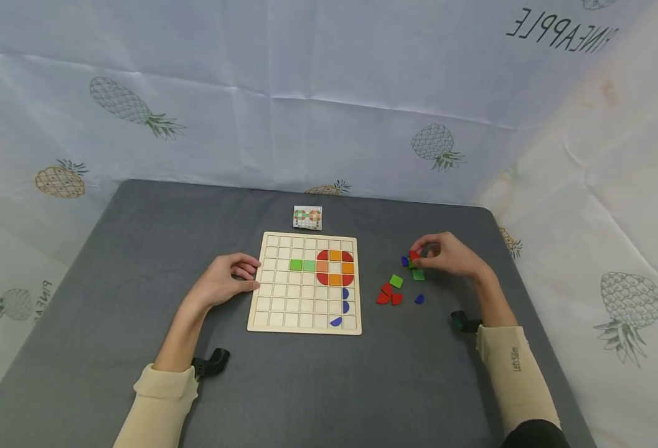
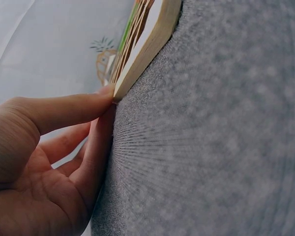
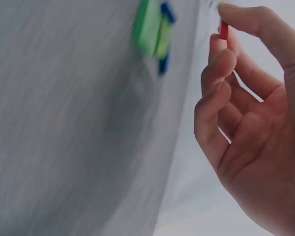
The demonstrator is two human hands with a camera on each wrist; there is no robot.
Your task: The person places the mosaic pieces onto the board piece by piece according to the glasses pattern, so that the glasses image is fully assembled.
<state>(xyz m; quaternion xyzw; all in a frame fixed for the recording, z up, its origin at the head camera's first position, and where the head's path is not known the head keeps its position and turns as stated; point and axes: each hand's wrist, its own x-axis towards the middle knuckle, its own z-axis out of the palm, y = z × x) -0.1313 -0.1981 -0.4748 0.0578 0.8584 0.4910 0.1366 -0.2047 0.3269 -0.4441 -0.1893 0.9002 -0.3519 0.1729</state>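
Note:
A square wooden grid board [image 1: 284, 311] lies on the grey table, partly filled with coloured pieces. My left hand [image 1: 225, 280] is at its left edge, thumb and index finger spread apart and touching the side; in the left wrist view the thumb [image 2: 71, 109] meets the board's edge [image 2: 142, 56]. To the right of the board, my right hand [image 1: 446, 254] pinches a small red piece [image 3: 223, 30] between thumb and fingertip, raised off the table. Below it are green pieces [image 3: 148, 29] and blue ones [image 3: 163, 65], blurred in the right wrist view.
Red quarter-circle pieces [image 1: 397, 299], a green square [image 1: 396, 281] and a blue half-circle [image 1: 419, 298] lie loose right of the board. Behind the board is a small pattern card [image 1: 307, 218]. A pineapple-print curtain [image 1: 329, 143] hangs at the table's far edge.

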